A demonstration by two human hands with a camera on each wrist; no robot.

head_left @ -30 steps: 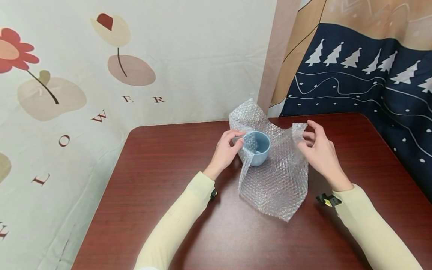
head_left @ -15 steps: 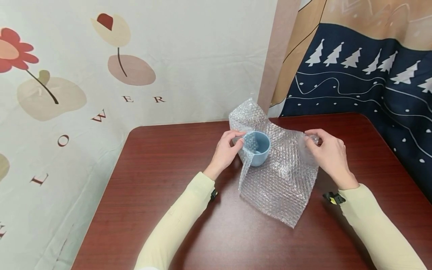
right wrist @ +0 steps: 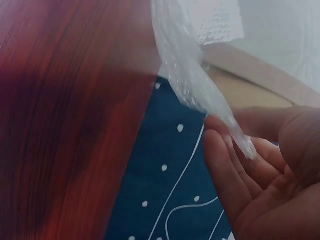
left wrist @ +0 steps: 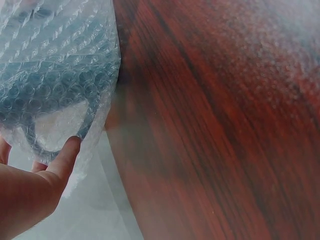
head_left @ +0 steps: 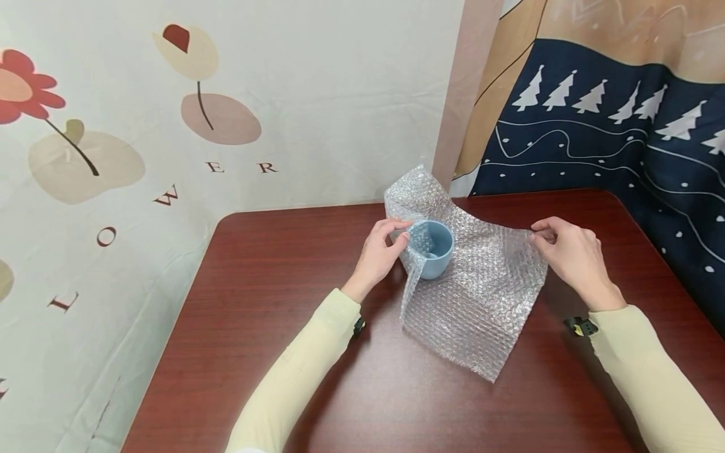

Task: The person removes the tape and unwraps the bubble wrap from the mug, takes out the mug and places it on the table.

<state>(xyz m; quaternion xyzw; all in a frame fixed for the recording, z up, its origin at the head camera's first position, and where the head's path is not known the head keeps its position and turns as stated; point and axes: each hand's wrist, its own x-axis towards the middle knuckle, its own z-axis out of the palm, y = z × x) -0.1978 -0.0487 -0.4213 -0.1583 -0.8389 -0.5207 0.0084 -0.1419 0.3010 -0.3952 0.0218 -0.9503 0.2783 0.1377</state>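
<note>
A light blue mug [head_left: 435, 269] stands on a sheet of bubble wrap [head_left: 476, 314], one part of which is folded over its left side. My left hand [head_left: 381, 250] grips the wrapped left side of the mug. In the left wrist view, a handle shows through the bubble wrap [left wrist: 55, 80], with the fingers of my left hand [left wrist: 37, 187] at it. My right hand [head_left: 574, 255] pinches the right corner of the sheet between thumb and fingers, holding it stretched out to the right. That pinched edge [right wrist: 192, 82] hangs into my right hand [right wrist: 270, 170] in the right wrist view.
All this lies on a dark red-brown wooden table [head_left: 272, 302]. Behind it hangs a pale cloth [head_left: 328, 113] with flowers and letters. A navy cloth [head_left: 578, 145] with white trees borders the right side.
My right hand has moved right and slightly down, drawing the bubble wrap's corner outward so the sheet lies flatter and wider. My left hand and the mug have stayed put.
</note>
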